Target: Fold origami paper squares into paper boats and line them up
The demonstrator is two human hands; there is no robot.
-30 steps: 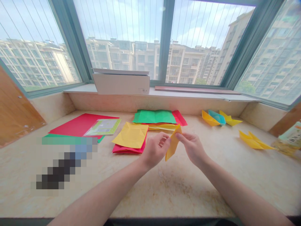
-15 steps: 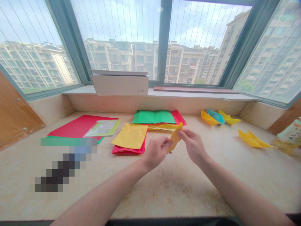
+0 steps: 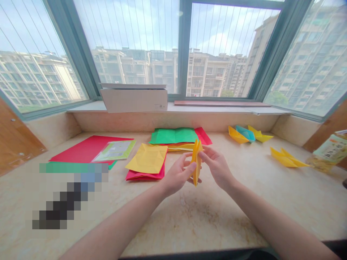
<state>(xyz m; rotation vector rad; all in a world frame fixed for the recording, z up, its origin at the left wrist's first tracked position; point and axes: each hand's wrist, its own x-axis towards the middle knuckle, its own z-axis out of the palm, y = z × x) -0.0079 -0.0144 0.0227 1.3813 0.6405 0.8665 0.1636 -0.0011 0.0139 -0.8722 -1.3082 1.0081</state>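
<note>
A folded piece of yellow paper (image 3: 196, 168) stands on edge between my hands, above the counter, its layers parted at the top. My left hand (image 3: 180, 171) pinches it from the left, thumb on the near face. My right hand (image 3: 215, 162) grips its right side between thumb and fingers. Left of my hands lies a stack of creased yellow sheets (image 3: 148, 159) over red sheets (image 3: 146, 176). Behind them are a creased green sheet (image 3: 175, 135) and a red sheet (image 3: 203, 135), with more yellow paper (image 3: 180, 147) in front.
Folded paper boats in yellow (image 3: 238, 135) and blue (image 3: 246, 133) sit at the back right, another yellow boat (image 3: 287, 157) nearer. A jar (image 3: 329, 151) stands far right. Red sheets (image 3: 86, 150) and a clear packet (image 3: 115, 150) lie left, beside a pixelated patch. A white box (image 3: 134, 100) rests on the sill (image 3: 206, 108).
The yellow paper has turned from slanted to nearly upright, and its layers now show apart at the top. Both hands have shifted slightly left in view with it.
</note>
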